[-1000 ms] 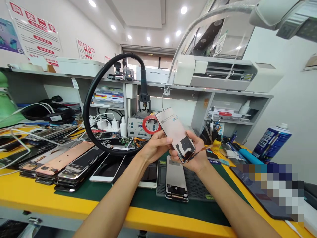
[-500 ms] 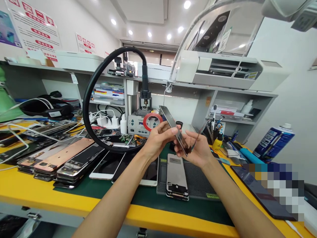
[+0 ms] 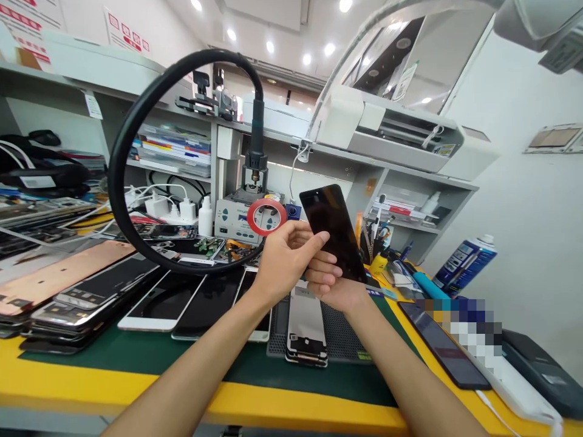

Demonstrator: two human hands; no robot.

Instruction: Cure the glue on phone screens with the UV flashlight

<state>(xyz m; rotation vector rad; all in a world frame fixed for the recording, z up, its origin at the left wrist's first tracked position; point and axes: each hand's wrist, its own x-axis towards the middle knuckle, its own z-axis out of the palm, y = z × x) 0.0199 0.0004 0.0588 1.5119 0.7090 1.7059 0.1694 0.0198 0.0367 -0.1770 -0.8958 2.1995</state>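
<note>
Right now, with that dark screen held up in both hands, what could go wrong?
1. The screen is held by its lower end only, left hand and right hand; it might slip onto the stack of panels below.
2. The red tape roll and black hose sit near the left hand; a swing could knock them.

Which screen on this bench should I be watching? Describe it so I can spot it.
Start at the yellow-edged bench and find the red tape roll standing towards its back. Just right of it, the left hand and right hand hold a black screen panel in the air. It alone is lifted and tilted, dark face showing; the other screens lie flat.
</note>
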